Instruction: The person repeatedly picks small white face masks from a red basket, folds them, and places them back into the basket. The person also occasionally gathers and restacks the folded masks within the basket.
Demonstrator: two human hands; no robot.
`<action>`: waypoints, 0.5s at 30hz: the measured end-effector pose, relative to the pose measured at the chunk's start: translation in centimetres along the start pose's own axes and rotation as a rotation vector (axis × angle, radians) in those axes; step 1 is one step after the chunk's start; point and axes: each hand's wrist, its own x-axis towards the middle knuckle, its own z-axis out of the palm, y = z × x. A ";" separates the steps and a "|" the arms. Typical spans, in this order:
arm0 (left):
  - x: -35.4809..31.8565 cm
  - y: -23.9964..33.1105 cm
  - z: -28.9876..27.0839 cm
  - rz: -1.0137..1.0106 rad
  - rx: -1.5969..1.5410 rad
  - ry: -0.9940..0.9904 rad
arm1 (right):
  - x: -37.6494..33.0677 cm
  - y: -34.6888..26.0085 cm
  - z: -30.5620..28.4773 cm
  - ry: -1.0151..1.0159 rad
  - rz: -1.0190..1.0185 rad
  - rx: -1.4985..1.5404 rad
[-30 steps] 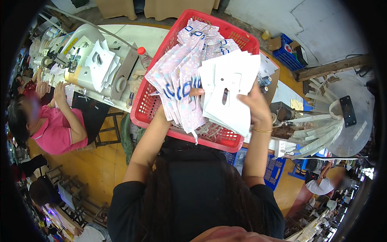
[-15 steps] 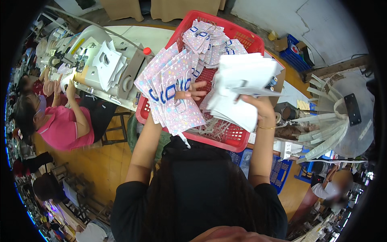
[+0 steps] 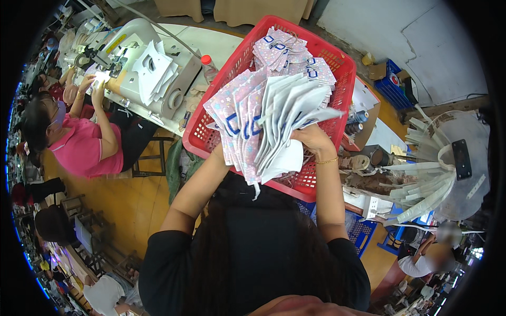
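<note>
Pink star-printed fabric pieces [image 3: 240, 118] with blue-edged openings are fanned over a red plastic basket [image 3: 345, 79]. My left hand [image 3: 219, 152] supports them from beneath, with its fingers hidden behind the fabric. Pressed against them is a bunch of similar pieces [image 3: 287, 100], their white sides showing. My right hand [image 3: 314, 138] grips this bunch at its right edge, thumb and fingers closed round it. Both bunches meet over the front of the basket. Deeper inside lie more pink pieces [image 3: 284, 50] in tied bundles.
Left of the basket stands a sewing machine [image 3: 142, 31] with white pieces [image 3: 154, 72] on it. A red-capped bottle [image 3: 208, 68] is beside the basket. A person in pink [image 3: 87, 142] works at left. Thread spools [image 3: 358, 118] and hanging white strips [image 3: 421, 184] are at right.
My two hands have come together, bringing the white-sided bunch left against the pink one. My left fingers, visible before, are now covered. The view has shifted slightly.
</note>
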 end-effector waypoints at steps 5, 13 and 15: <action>-0.2 -0.7 -0.4 0.030 -0.064 0.017 | 1.4 0.9 0.8 0.023 -0.008 -0.394; -0.3 -0.7 -0.5 0.043 -0.103 0.023 | -0.1 -3.8 5.3 0.438 0.115 -0.730; -0.3 -0.7 -0.5 0.048 -0.108 0.019 | -0.5 -4.4 6.2 0.446 -0.006 -0.623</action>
